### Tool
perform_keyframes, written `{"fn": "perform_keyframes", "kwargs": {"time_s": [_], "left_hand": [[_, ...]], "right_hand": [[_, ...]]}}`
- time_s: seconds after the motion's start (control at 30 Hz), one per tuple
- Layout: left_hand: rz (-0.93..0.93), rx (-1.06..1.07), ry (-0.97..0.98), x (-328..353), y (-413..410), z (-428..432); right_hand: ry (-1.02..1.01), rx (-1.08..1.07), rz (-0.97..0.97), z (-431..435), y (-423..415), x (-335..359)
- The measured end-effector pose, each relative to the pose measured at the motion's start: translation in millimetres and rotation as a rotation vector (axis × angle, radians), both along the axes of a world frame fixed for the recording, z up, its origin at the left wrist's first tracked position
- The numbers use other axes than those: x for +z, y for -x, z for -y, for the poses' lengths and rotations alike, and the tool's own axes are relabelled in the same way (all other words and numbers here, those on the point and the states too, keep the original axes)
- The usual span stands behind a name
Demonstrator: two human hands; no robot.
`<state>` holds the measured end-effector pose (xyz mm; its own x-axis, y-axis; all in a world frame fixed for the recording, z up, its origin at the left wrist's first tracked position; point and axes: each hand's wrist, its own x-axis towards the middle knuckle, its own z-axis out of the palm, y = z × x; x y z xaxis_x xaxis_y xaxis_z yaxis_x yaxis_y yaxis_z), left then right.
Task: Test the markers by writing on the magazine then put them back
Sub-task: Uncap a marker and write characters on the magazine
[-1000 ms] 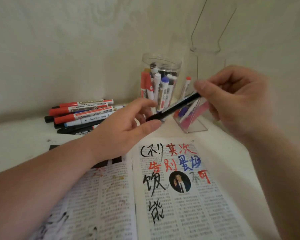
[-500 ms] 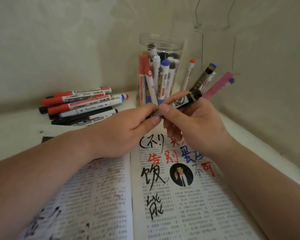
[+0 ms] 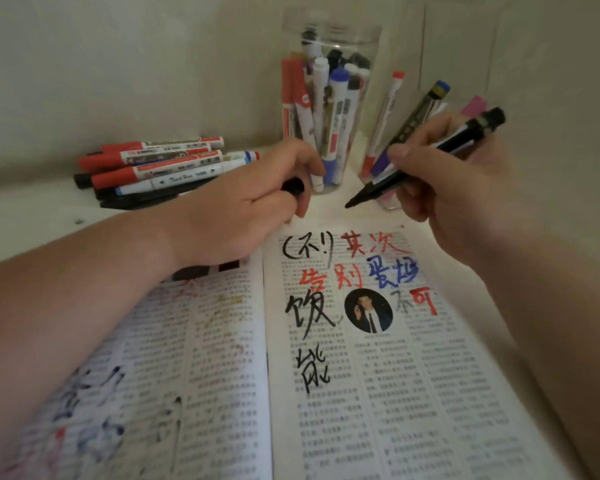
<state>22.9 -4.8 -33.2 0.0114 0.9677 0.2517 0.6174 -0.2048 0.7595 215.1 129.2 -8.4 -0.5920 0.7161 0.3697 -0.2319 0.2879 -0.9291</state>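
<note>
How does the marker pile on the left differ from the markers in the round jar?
Pose: the marker pile lies flat, barrels roughly parallel; the jar markers stand upright or leaning.
Containment: the marker pile sits loose on the table; the jar markers are packed inside a clear jar.
Shared: both hold a mix of red, black and blue markers, capped as far as the view shows.

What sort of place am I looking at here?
Probably a desk in a room corner: pale tabletop against plain walls, a clear jar of markers, a loose pile of markers, an open scribbled-on magazine.
</note>
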Motion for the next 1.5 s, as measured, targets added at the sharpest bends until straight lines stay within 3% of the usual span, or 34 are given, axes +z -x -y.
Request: {"fn": "perform_keyframes", "kwargs": {"time_s": [0.1, 0.3, 0.5, 0.67, 0.9, 1.1, 1.5], "left_hand": [[-0.081, 0.003, -0.018, -1, -2, 0], [-0.202, 0.03, -0.025, 4, -4, 6], [-0.354, 0.06, -0.015, 8, -8, 6], [-0.304, -0.071, -0.023, 6, -11, 5], [-0.169, -0.129, 0.02, 6, -15, 7], [-0.24, -0.01, 0.018, 13, -11, 13], [-0.26, -0.118, 0.09, 8, -18, 10]], "right_hand": [[0.06, 0.098, 0.146, 4, -16, 8], [0.181, 0.492, 0.494, 43, -56, 10], [0.117, 0.336, 0.345, 62, -60, -13], [-0.036, 0.331, 0.508, 71, -58, -12], [-0.095, 0.24, 0.542, 78, -53, -13], [-0.145, 0.199, 0.58, 82, -52, -14], [-0.192, 0.292, 0.583, 78, -56, -15]]}}
